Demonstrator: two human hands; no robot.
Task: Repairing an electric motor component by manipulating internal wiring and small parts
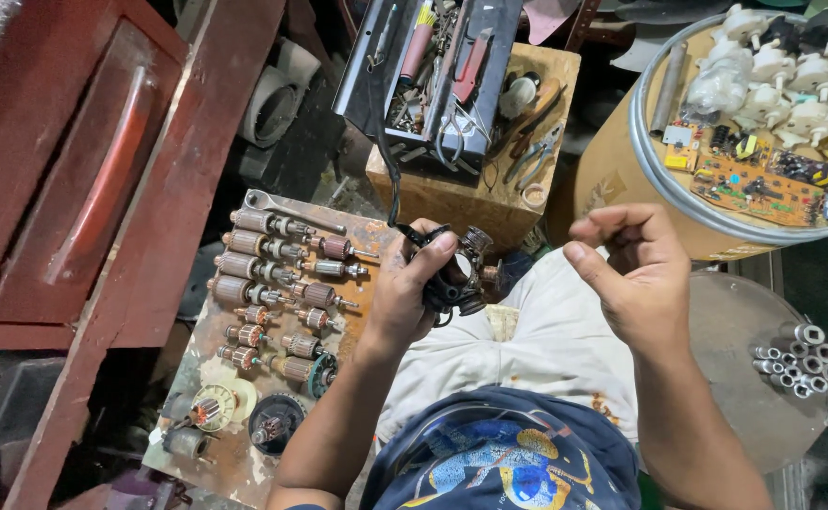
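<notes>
My left hand (410,288) grips a small dark motor part (459,274) with copper windings and black wires, held above my lap. My right hand (633,269) hovers a little to the right of it, fingers curled loosely, holding nothing that I can see. The two hands do not touch. To the left of my left hand, a rusty metal board (362,231) carries several motor armatures (263,269) laid in rows.
A wooden box (527,203) behind the hands bears an open tool tray (433,76) and pliers (538,151). A cardboard drum (612,170) at right holds circuit boards and white parts. Metal sleeves (801,364) lie on a round lid. Red furniture (102,179) stands at left.
</notes>
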